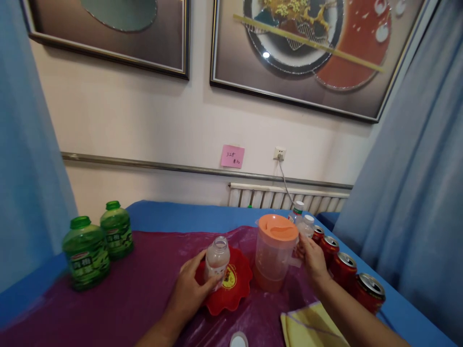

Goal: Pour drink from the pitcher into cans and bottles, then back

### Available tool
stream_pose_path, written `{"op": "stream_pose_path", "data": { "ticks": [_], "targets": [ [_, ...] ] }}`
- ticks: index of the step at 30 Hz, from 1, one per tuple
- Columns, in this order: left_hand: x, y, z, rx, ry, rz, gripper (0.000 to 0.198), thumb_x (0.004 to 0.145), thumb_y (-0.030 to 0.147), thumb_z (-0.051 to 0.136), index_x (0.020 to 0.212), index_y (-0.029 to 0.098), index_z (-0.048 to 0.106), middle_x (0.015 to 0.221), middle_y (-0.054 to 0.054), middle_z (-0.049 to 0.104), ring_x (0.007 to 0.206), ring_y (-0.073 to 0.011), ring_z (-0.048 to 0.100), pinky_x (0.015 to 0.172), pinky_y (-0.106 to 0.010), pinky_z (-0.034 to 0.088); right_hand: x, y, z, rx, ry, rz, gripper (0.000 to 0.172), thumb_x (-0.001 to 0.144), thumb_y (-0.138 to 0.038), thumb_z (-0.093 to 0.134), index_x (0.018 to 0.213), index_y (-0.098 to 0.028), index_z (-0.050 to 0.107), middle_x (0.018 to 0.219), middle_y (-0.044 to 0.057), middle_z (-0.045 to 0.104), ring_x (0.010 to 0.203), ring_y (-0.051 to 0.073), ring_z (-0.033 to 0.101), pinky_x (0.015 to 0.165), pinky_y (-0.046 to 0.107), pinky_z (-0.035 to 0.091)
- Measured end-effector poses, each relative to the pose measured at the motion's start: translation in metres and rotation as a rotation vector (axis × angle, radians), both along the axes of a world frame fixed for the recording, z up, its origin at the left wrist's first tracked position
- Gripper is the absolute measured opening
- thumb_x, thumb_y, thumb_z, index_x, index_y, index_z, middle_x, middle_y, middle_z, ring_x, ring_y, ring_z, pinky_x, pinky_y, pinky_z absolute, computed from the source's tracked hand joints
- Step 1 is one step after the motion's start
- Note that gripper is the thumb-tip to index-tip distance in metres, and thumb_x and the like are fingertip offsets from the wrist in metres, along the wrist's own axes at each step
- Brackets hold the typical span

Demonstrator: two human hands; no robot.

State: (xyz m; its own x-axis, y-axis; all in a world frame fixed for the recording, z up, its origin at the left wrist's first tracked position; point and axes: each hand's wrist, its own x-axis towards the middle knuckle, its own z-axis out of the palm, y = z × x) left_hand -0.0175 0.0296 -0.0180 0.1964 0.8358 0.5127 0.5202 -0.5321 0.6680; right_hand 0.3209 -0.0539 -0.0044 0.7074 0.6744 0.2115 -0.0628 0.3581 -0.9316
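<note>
My left hand (190,291) is wrapped round a small clear bottle (217,258) with no cap, which stands on a red scalloped plate (231,294). My right hand (311,258) grips the handle side of a clear plastic pitcher (273,260) with an orange lid (278,227); a little orange liquid sits at its bottom. The pitcher stands just right of the plate on a purple plastic sheet (137,284).
Two green jars (87,253) (116,230) stand at the left. Several red cans (368,291) line the right edge, with two small capped bottles (306,224) behind the pitcher. A yellow cloth (311,325) and a white cap (238,340) lie near me. Blue curtains hang on both sides.
</note>
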Motion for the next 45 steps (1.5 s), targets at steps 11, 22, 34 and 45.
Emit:
{"op": "stream_pose_path", "data": {
  "ticks": [11,22,34,45],
  "targets": [
    [-0.002,0.001,-0.004,0.065,0.042,0.0,0.057,0.068,0.048,0.076,0.12,0.024,0.069,0.119,-0.01,0.073,0.11,-0.0316,0.067,0.097,-0.05,0.053,0.0,0.015,0.101,-0.071,-0.354,-0.003,0.06,0.068,-0.076,0.07,0.056,-0.024,0.042,0.043,-0.008,0.037,0.039,0.009,0.032,0.04,0.024,0.028],
    [-0.004,-0.003,-0.006,0.029,0.047,-0.011,0.061,0.067,0.042,0.078,0.124,0.023,0.068,0.121,-0.012,0.071,0.114,-0.0336,0.065,0.1,-0.053,0.051,-0.021,0.034,0.162,-0.147,-0.739,0.113,0.059,0.069,-0.07,0.071,0.05,-0.024,0.04,0.045,-0.008,0.032,0.045,0.009,0.03,0.044,0.025,0.024],
    [-0.006,-0.008,0.003,-0.018,0.028,-0.021,0.06,0.066,0.037,0.079,0.123,0.025,0.068,0.121,-0.01,0.071,0.113,-0.0326,0.065,0.1,-0.049,0.051,-0.047,0.051,0.185,-0.108,-0.935,0.239,0.06,0.07,-0.067,0.071,0.052,-0.024,0.033,0.052,-0.007,0.025,0.051,0.008,0.022,0.048,0.026,0.015],
    [-0.005,-0.008,0.004,-0.087,0.043,-0.036,0.065,0.064,0.038,0.083,0.125,0.023,0.067,0.124,-0.011,0.069,0.118,-0.0327,0.061,0.103,-0.048,0.047,-0.053,0.061,0.2,-0.179,-1.1,0.234,0.062,0.072,-0.071,0.067,0.055,-0.024,0.03,0.055,-0.008,0.024,0.052,0.009,0.023,0.048,0.026,0.017]
  ]
}}
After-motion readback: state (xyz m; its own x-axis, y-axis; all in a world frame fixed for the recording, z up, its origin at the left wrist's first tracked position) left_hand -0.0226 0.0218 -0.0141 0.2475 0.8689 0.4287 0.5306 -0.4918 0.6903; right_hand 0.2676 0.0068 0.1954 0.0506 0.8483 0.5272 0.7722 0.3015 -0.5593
